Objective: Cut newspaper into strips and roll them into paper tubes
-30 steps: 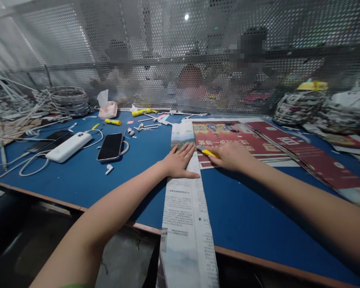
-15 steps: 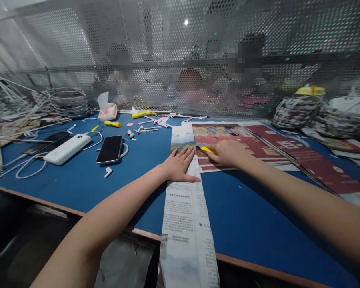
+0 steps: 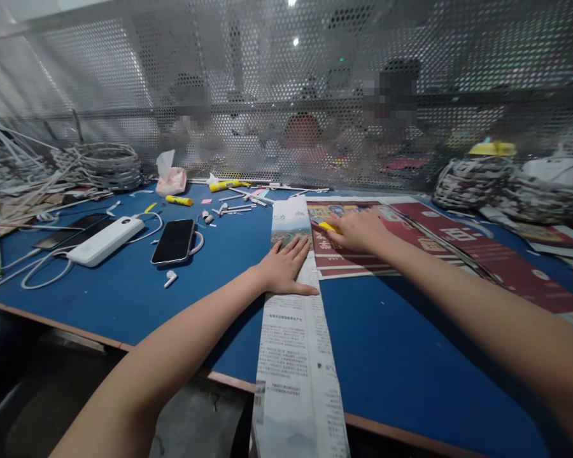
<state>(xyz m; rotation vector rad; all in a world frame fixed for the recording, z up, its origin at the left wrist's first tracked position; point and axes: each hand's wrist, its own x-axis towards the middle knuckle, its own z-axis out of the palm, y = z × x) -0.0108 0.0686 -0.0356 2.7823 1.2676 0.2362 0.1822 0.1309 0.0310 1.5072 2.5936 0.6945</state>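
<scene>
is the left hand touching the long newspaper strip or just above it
Touching: the head view shows the left hand lying flat on the newspaper strip, fingers spread, with no gap visible beneath.

The left arm [image 3: 181, 346] comes in bare from the near left, slanting far and right to a straight wrist [image 3: 259, 278]. The left hand [image 3: 286, 264] lies flat, palm down, its fingers spread and pointing far, the thumb stretched out to the right. From the near right, the bare right arm [image 3: 458, 292] reaches far and left; the right hand [image 3: 358, 230], slightly farther off, has its fingers curled in a grip, pointing left. The two hands are near each other, apart.
</scene>
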